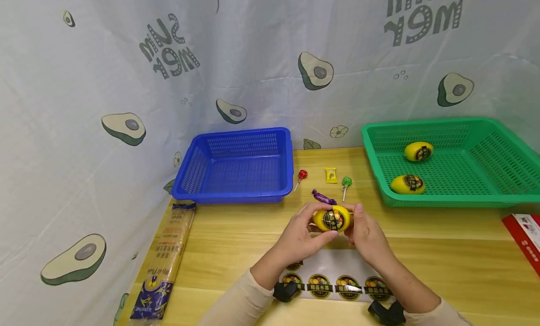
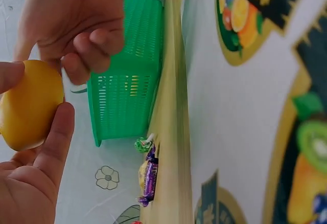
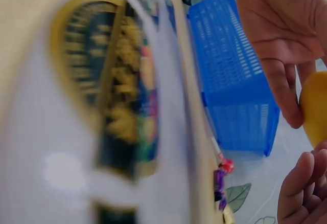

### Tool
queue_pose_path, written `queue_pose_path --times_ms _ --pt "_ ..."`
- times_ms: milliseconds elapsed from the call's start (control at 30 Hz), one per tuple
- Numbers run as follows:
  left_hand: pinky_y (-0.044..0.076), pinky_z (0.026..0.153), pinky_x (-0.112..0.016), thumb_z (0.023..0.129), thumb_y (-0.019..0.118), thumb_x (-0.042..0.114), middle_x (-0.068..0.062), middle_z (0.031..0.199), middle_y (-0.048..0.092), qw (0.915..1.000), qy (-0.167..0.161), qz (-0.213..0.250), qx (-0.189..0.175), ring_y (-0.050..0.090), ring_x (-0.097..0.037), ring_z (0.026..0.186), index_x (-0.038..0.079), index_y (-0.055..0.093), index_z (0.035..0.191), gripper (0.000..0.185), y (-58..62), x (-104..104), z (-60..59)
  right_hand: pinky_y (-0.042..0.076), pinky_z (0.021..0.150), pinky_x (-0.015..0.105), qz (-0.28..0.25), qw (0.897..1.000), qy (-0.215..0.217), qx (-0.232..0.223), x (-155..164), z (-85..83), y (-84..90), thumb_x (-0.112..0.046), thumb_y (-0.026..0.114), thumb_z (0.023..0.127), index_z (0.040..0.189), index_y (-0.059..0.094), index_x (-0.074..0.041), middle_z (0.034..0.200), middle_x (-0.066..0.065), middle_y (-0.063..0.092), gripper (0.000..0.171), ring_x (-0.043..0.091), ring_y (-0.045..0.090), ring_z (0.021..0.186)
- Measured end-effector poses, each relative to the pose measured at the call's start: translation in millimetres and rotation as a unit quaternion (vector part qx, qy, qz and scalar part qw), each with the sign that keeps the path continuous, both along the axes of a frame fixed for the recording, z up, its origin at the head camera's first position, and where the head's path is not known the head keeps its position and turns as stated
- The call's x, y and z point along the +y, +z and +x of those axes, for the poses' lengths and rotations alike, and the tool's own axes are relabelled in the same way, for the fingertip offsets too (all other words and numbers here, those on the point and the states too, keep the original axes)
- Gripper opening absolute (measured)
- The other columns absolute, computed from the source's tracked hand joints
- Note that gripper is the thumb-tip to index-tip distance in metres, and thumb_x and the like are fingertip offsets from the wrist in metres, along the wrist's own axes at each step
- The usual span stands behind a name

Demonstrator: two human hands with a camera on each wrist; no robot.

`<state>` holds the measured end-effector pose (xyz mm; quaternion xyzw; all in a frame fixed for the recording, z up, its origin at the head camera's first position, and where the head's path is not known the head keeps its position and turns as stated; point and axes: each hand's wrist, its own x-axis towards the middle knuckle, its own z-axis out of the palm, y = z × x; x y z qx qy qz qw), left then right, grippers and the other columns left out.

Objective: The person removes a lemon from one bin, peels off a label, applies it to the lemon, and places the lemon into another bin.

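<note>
Both hands hold a yellow fruit (image 1: pixel 332 219) with a round dark sticker just above the table. My left hand (image 1: pixel 310 227) pinches its left end between thumb and fingers (image 2: pixel 56 142). My right hand (image 1: pixel 359 223) curls its fingers on the right end. The left wrist view shows the fruit (image 2: pixel 29 104) with the right hand (image 2: pixel 71 24) above it. In the right wrist view only an edge of the fruit (image 3: pixel 317 106) shows. A white sheet of round fruit stickers (image 1: pixel 337 281) lies under my wrists.
A blue basket (image 1: pixel 236 164) stands at the back left. A green basket (image 1: pixel 498 152) at the right holds two stickered yellow fruits (image 1: pixel 418 151). Lollipops (image 1: pixel 302 175) and wrapped candies (image 1: pixel 322 197) lie between them. A spaghetti pack (image 1: pixel 162 265) lies left, a red box (image 1: pixel 525 237) right.
</note>
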<state>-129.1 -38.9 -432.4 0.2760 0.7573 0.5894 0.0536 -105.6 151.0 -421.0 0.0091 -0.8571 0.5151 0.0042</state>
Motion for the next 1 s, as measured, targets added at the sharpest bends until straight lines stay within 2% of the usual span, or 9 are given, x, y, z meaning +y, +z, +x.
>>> queue_pose_path --times_ms 200,333,467,633,700,833,1000 --pt "0.059 0.084 -0.022 0.087 0.079 0.002 -0.014 0.137 0.054 0.9965 0.000 0.041 -0.073 0.063 -0.003 0.097 0.014 0.055 0.135 0.055 -1.2 1 -3.7 0.046 0.052 0.029 0.018 1.000 -0.017 -0.002 20 14.9 -6.9 -0.039 0.013 0.113 0.130 0.057 0.000 0.076 0.010 0.056 0.062 0.016 0.053 0.055" --pt "0.061 0.080 -0.024 0.086 0.078 -0.002 -0.015 0.136 0.055 0.9873 0.000 0.071 -0.142 0.069 -0.009 0.093 0.018 0.055 0.135 0.058 -0.7 1 -3.8 0.049 0.052 0.028 0.040 0.998 -0.036 0.010 44 25.3 -9.2 -0.037 0.019 0.113 0.136 0.052 0.000 0.080 0.008 0.054 0.055 0.014 0.053 0.055" --pt "0.061 0.078 -0.025 0.087 0.076 -0.001 -0.016 0.130 0.058 0.9797 -0.003 0.092 -0.178 0.072 -0.015 0.092 0.020 0.054 0.136 0.057 -0.8 0 -2.3 0.052 0.051 0.028 0.034 0.996 -0.079 0.030 73 29.8 -11.5 -0.034 0.020 0.113 0.138 0.047 -0.002 0.081 0.000 0.052 0.048 0.012 0.053 0.057" --pt "0.060 0.077 -0.025 0.091 0.074 0.004 -0.015 0.127 0.058 0.9784 -0.012 0.087 -0.187 0.072 -0.018 0.092 0.018 0.056 0.134 0.049 -1.0 -2 -2.5 0.053 0.051 0.025 0.001 0.989 -0.147 0.026 112 26.0 -9.4 -0.036 0.030 0.112 0.135 0.046 -0.032 0.083 -0.013 0.053 0.029 0.008 0.056 0.059" --pt "0.060 0.077 -0.024 0.091 0.075 0.005 -0.015 0.130 0.057 0.9805 -0.016 0.078 -0.180 0.072 -0.014 0.092 0.018 0.057 0.133 0.049 -1.3 -2 -2.8 0.053 0.051 0.023 -0.010 0.986 -0.168 0.019 127 23.2 -6.1 -0.035 0.038 0.110 0.140 0.041 -0.038 0.082 -0.017 0.054 0.030 0.006 0.057 0.060" --pt "0.059 0.076 -0.022 0.090 0.077 0.007 -0.013 0.133 0.058 0.9852 -0.016 0.063 -0.158 0.069 -0.006 0.091 0.017 0.058 0.132 0.048 -1.4 -2 -3.3 0.051 0.052 0.022 -0.010 0.980 -0.197 0.001 154 14.6 0.9 -0.035 0.052 0.106 0.155 0.029 -0.033 0.083 -0.022 0.052 0.055 0.004 0.058 0.059" --pt "0.058 0.072 -0.020 0.089 0.078 0.008 -0.010 0.130 0.062 0.9853 -0.015 0.058 -0.160 0.068 -0.004 0.089 0.018 0.059 0.133 0.048 -2.4 -2 -2.4 0.049 0.052 0.024 -0.001 0.974 -0.224 -0.033 170 4.9 3.2 -0.042 0.057 0.102 0.163 0.017 -0.031 0.082 -0.019 0.049 0.073 0.007 0.058 0.054"
